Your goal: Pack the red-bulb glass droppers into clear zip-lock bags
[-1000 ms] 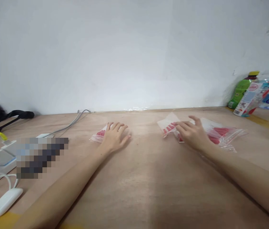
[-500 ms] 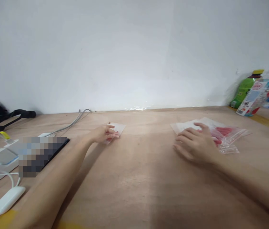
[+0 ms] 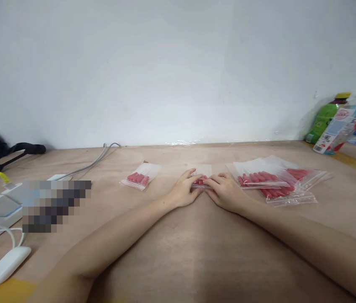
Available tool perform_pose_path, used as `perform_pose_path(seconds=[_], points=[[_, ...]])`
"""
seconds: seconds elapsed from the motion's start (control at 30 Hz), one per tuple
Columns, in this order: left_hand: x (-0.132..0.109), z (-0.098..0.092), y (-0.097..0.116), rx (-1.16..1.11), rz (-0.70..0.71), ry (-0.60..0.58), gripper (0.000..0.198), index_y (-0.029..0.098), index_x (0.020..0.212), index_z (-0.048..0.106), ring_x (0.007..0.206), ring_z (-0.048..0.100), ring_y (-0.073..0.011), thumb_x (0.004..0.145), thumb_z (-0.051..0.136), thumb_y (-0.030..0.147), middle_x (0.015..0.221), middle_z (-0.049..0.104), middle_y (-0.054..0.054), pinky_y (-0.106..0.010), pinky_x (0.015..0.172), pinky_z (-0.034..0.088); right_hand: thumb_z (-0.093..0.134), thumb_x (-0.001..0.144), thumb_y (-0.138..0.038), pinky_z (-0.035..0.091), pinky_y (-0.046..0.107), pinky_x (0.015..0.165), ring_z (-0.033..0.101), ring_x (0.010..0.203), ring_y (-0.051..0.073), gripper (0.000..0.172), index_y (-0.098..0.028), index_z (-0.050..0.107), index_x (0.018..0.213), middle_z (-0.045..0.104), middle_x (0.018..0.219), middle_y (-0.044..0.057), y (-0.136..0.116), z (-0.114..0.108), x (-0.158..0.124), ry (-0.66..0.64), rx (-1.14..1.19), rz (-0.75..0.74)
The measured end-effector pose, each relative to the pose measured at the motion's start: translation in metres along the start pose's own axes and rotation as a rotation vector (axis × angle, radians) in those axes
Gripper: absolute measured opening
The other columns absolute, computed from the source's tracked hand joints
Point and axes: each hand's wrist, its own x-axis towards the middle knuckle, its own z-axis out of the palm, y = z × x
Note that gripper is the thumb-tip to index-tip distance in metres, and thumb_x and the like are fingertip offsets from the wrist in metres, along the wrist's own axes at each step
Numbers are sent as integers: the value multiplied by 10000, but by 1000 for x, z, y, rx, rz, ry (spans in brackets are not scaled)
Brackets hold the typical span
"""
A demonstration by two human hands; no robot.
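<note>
In the middle of the table, a small clear zip bag with red pieces in it lies between my two hands. My left hand has its fingers and thumb closed on the bag's left side. From the right, my right hand grips the near right edge, its fingers covering part of the bag. Left of my hands lies another zip bag holding several red pieces. To the right, several more bags of red pieces overlap in a pile. What exactly the red pieces are I cannot make out.
A white power strip with plugs and cables is at the left, beside a blurred-out flat object. A white cable box lies nearer. Green and clear bottles stand back right, against the wall.
My left hand has left the bag on the left and moved right to the middle. My right hand has come leftward from the pile, and a bag now lies between both hands.
</note>
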Motion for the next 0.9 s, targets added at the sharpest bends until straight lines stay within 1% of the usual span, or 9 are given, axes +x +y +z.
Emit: perform_pose_path(seconds=[0.07,0.13,0.2,0.27,0.37,0.47,0.6,0.77,0.9], points=[[-1,-3,-5,-15,14,12,461,177,1225,479,1207,406,-231,788,575,289,1311,391,-122,-351,985,383,441,838,-168,321,291,763,549,757,144,165,-155,604,858,622,803,58,9,1,-6,-4,10,23],[-5,-7,-10,-16,50,45,441,193,1205,498,1152,461,-224,779,583,266,1287,414,-111,-346,950,417,448,839,-176,312,295,766,550,749,140,168,-166,615,814,626,772,45,14,0,-11,-2,8,49],[-8,-9,-14,-10,93,87,352,203,1138,551,1046,536,-192,788,567,232,1176,509,-85,-306,871,471,467,835,-192,290,311,774,551,736,137,168,-175,623,776,634,749,30,16,-1,-13,7,-20,70],[-10,-10,-18,-2,112,118,234,194,1029,609,907,590,-153,806,540,204,1032,582,-59,-257,775,503,477,832,-191,271,323,774,550,720,135,176,-176,631,749,641,735,26,14,-3,-12,12,-57,82],[-11,-8,-22,13,129,136,146,177,891,644,802,605,-130,821,517,190,930,617,-42,-238,725,503,470,830,-163,259,325,763,543,704,132,201,-169,640,724,644,714,32,11,-5,-10,8,-95,74],[-11,-8,-22,44,173,146,146,176,860,651,822,599,-153,826,512,205,905,634,-48,-277,754,490,452,828,-139,252,327,760,533,696,132,222,-164,639,711,639,702,36,11,-6,-9,1,-114,59],[-6,-6,-17,88,236,153,157,189,882,649,875,582,-183,837,504,232,906,643,-57,-345,803,459,435,826,-132,244,333,758,507,662,130,234,-149,614,674,625,674,38,12,-7,-8,3,-151,36],[5,5,-7,112,310,137,151,194,894,641,892,580,-168,840,501,208,939,653,-38,-324,816,444,440,825,-162,233,334,760,485,652,131,240,-153,604,651,613,645,30,8,-9,-2,23,-162,-15],[13,12,-2,139,343,134,156,181,881,638,864,583,-168,837,489,190,923,660,-40,-319,793,443,435,842,-192,234,326,760,485,662,130,250,-158,615,672,613,646,26,6,-9,0,58,-147,-16]])
